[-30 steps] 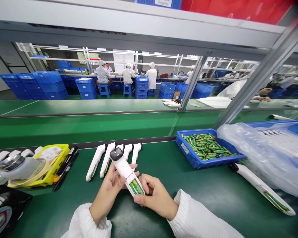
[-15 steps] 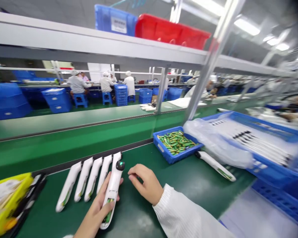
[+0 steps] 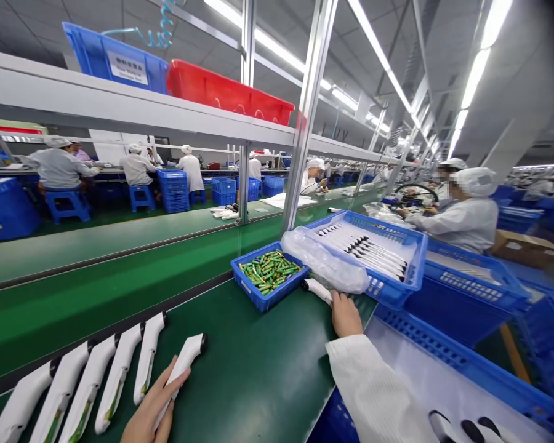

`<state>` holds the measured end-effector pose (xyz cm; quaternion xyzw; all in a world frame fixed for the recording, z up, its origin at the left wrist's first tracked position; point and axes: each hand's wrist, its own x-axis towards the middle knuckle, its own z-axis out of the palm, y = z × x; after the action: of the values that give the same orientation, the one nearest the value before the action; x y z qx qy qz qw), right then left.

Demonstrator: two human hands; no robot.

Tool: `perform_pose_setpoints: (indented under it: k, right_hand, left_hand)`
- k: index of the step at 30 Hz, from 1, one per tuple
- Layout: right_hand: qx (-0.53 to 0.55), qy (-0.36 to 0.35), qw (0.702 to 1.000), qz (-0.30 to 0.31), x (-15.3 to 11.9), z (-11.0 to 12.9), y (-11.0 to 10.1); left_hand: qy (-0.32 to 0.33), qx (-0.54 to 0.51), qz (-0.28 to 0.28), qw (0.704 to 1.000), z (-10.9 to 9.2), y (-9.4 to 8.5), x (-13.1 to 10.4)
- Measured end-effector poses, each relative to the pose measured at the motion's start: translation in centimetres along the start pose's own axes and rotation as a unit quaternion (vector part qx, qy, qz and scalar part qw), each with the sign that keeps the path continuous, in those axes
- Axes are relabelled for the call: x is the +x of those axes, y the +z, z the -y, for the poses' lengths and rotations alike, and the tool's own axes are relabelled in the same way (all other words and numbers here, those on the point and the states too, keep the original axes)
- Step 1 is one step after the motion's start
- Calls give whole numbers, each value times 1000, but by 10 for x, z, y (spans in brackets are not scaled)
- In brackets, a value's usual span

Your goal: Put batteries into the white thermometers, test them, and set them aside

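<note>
My left hand is wrapped round a white handheld device with a black tip, low over the green table. Five similar white devices lie in a slanted row to its left, some showing green cells in their open undersides. My right hand grips the near end of another white device, whose black end points left, beside a plastic bag. A small blue tray of green batteries stands left of that device.
A blue crate of white devices stands right of the bag. More blue crates are farther right. An upright metal post and a shelf with blue and red bins rise behind. A co-worker sits at the right.
My right hand has moved right, from near the held device to the one by the bag, and closed on it. The view has turned right. The held device has been turned over in my left hand.
</note>
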<state>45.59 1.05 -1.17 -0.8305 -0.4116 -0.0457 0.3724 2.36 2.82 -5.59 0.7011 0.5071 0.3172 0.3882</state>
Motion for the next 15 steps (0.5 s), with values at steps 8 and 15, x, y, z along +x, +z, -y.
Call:
perform_pose_setpoints:
  k: [8,15]
  right_hand:
    - [234,35,963,131,-21,2,0]
    - [564,55,749,343,-59,72,-20]
  left_hand:
    - [54,201,-90,974,-17,7,27]
    - [152,271,-137,941,-22,8,18]
